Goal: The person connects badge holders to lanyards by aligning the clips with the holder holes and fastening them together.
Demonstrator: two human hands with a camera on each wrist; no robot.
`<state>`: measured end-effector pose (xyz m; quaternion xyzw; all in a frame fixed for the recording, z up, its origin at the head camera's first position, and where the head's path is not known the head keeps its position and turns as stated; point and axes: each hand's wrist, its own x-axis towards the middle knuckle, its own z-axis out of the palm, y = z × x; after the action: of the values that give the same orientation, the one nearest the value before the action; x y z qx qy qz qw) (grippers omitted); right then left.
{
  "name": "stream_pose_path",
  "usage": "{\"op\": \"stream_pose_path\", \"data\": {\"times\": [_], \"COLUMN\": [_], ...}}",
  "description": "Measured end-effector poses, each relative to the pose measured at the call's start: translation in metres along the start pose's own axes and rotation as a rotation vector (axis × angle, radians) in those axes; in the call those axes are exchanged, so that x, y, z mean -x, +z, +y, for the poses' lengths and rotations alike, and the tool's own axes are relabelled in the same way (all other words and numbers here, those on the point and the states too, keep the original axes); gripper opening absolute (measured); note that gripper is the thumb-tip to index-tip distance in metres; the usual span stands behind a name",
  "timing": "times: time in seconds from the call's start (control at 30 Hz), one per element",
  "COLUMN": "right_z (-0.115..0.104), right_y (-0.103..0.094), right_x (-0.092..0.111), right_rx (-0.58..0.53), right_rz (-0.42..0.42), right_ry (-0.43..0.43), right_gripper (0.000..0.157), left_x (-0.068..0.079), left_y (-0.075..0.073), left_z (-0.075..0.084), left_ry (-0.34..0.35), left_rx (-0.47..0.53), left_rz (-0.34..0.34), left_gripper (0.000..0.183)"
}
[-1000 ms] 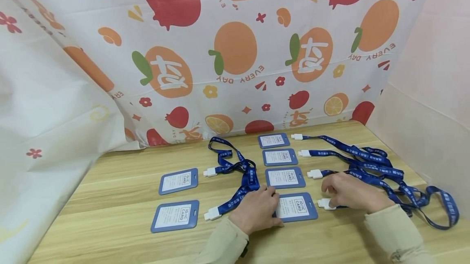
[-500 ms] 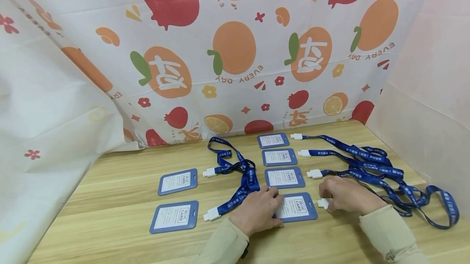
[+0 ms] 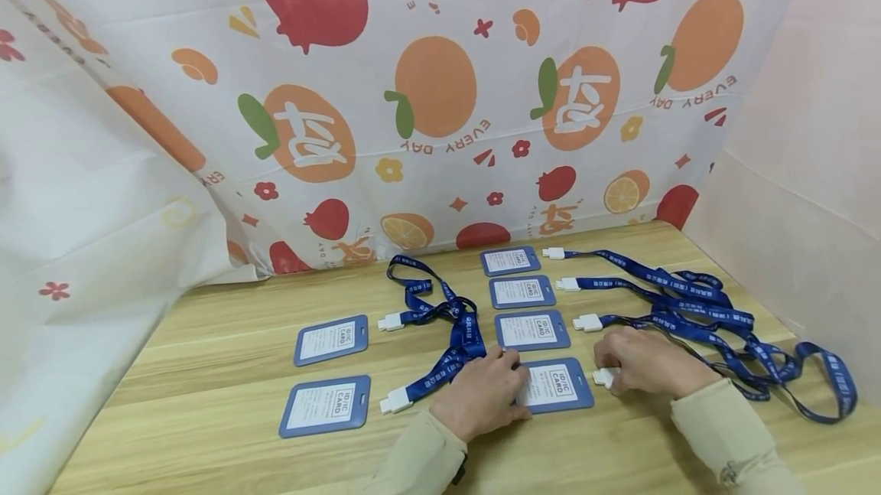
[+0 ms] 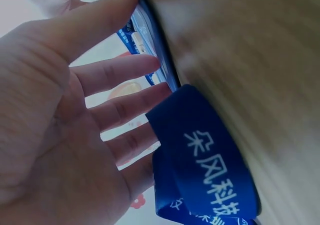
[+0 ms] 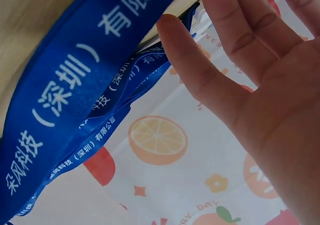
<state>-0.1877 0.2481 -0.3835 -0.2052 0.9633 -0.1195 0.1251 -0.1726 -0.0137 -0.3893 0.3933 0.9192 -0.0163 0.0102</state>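
My left hand (image 3: 482,394) rests at the left end of the nearest blue card holder (image 3: 559,386) of the right-hand column, partly covering it. In the left wrist view the fingers are nearly straight, with thumb and fingertips at the holder's edge (image 4: 159,42). Just right of that holder, my right hand (image 3: 650,363) pinches a blue lanyard close behind its white clip (image 3: 603,377). The clip's tip points at the slotted end of the holder, a small gap apart. In the right wrist view the printed strap (image 5: 60,92) runs past the thumb.
Three more holders, the closest of them (image 3: 533,330), lie behind, each facing a lanyard clip (image 3: 586,323). Straps tangle (image 3: 716,319) at right. Two holders (image 3: 325,406) lie left, with two lanyards (image 3: 468,327) between. A fruit-print cloth (image 3: 440,174) hangs behind the wooden table (image 3: 206,372).
My right hand's fingers have come down and closed on the lanyard by its clip, the hand shifting slightly left. My left hand stays at the holder. The head view has tilted slightly.
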Motion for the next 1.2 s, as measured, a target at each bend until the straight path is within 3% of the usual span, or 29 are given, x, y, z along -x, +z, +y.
{"op": "stream_pose_path", "data": {"times": [0.3, 0.57, 1.2], "right_z": [0.0003, -0.0004, -0.0047], "right_y": [-0.0008, -0.0045, -0.0041], "right_x": [0.0001, 0.0010, -0.0004], "right_rx": [0.000, -0.002, 0.035], "right_rz": [-0.002, 0.054, 0.057], "right_ry": [-0.005, -0.012, -0.019], "right_gripper": [0.026, 0.024, 0.023], "left_x": [-0.0011, -0.0010, -0.0007], "left_y": [0.0007, 0.0000, 0.0013], "left_z": [0.0035, 0.0045, 0.0021], "left_ry": [-0.020, -0.014, -0.001], "left_rx": [0.036, 0.044, 0.075], "left_rz": [-0.011, -0.012, -0.002], "left_gripper": [0.041, 0.041, 0.040]}}
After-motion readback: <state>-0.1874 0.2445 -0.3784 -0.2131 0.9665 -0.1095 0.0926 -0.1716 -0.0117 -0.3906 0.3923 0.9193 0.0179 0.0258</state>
